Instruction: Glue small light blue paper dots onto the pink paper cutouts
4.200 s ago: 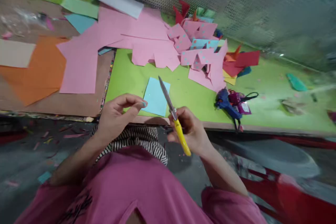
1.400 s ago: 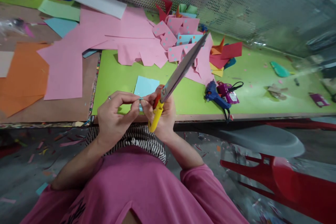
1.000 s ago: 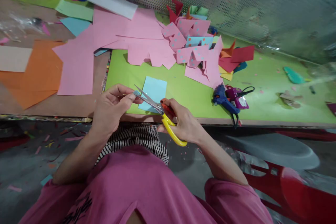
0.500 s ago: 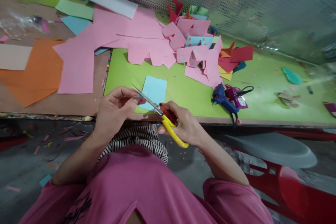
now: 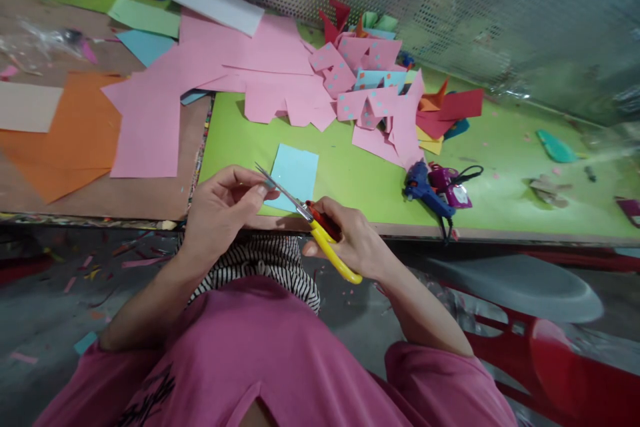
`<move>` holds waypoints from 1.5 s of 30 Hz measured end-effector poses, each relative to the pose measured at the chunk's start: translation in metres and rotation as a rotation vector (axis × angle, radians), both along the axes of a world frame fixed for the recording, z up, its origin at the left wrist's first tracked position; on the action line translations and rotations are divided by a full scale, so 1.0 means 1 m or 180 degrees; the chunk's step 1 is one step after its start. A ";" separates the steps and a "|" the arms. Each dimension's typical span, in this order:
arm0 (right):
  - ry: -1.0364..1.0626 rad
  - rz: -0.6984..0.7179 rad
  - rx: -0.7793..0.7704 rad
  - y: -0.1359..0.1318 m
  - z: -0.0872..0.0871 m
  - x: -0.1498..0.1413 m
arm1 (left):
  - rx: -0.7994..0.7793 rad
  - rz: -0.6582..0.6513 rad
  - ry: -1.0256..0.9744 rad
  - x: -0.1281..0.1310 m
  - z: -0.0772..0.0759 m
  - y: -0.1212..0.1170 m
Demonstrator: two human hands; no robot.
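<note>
Holding scissors (image 5: 331, 252) in right hand (image 5: 361, 238), blades at tiny blue scrap (image 5: 271, 183) pinched in left hand (image 5: 213, 217); hands apart. Card (image 5: 300, 167) on desk (image 5: 360, 187), twelve o'clock. Best: short tip snips, blades clear of skin.

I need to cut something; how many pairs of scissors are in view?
1: the yellow-handled scissors, in the right hand, blades near the left hand. Others may be hidden under the pink paper.

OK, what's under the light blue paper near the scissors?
Green tabletop shows around the light blue paper, but the paper covers whatever is right beneath it, so that can't be seen.
</note>
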State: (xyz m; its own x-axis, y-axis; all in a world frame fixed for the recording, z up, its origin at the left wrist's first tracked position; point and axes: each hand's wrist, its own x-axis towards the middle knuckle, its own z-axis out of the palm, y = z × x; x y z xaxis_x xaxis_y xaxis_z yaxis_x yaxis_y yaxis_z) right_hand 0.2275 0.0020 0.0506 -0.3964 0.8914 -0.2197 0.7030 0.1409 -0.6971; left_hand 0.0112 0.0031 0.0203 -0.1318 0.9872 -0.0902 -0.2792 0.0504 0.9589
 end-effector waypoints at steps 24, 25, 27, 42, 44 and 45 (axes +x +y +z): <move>-0.1092 -0.0891 0.1082 0.024 -0.014 0.057 | -0.0396 0.0054 0.0028 -0.004 -0.004 0.010; -0.1227 -0.0972 0.1111 0.028 -0.018 0.065 | -0.0372 0.0035 0.0072 -0.004 -0.004 0.010; -0.1399 -0.1149 0.1136 0.035 -0.025 0.080 | -0.0374 -0.0066 0.0128 -0.006 -0.005 0.012; -0.1846 -0.0848 0.1398 0.056 -0.018 0.127 | -0.0091 -0.1872 0.2433 0.001 -0.006 0.101; -0.1835 -0.0894 0.1781 0.049 -0.019 0.113 | -0.0001 -0.2018 0.2737 0.008 -0.003 0.110; -0.1694 -0.0901 0.1960 0.045 -0.020 0.104 | 0.0016 -0.2074 0.2819 0.011 -0.003 0.113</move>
State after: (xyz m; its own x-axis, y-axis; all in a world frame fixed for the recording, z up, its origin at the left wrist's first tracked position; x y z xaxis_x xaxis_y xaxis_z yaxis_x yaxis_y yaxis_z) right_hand 0.3310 0.0467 0.0307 -0.1227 0.9625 0.2419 0.9803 0.1556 -0.1218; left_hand 0.0217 0.1163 0.0173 0.3987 0.8912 -0.2165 0.5866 -0.0663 0.8071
